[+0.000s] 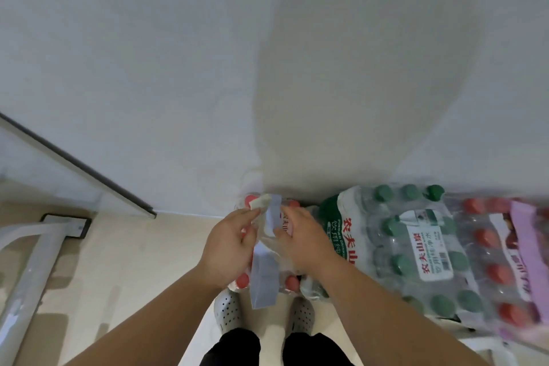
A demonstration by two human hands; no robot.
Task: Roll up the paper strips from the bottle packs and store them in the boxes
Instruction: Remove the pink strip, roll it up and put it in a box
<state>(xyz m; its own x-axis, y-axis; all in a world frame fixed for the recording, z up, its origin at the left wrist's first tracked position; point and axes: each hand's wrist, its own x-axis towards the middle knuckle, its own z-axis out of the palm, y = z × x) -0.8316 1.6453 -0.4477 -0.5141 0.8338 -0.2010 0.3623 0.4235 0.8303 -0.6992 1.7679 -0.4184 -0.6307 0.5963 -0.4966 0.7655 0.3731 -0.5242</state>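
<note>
Here: paper strip (264, 279) between left hand (228, 244), pinching its top, and right hand (306, 244).

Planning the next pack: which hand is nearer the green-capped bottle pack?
Right. The right hand sits just left of the green-capped bottle pack; the left hand is farther left, beyond the pale blue paper strip.

Pale grey-blue paper strip (264, 285); red caps (243, 280); green caps (401, 261); purple strip (527, 249); white, black-dotted shoes (227, 310); black trousers (234, 348).
</note>
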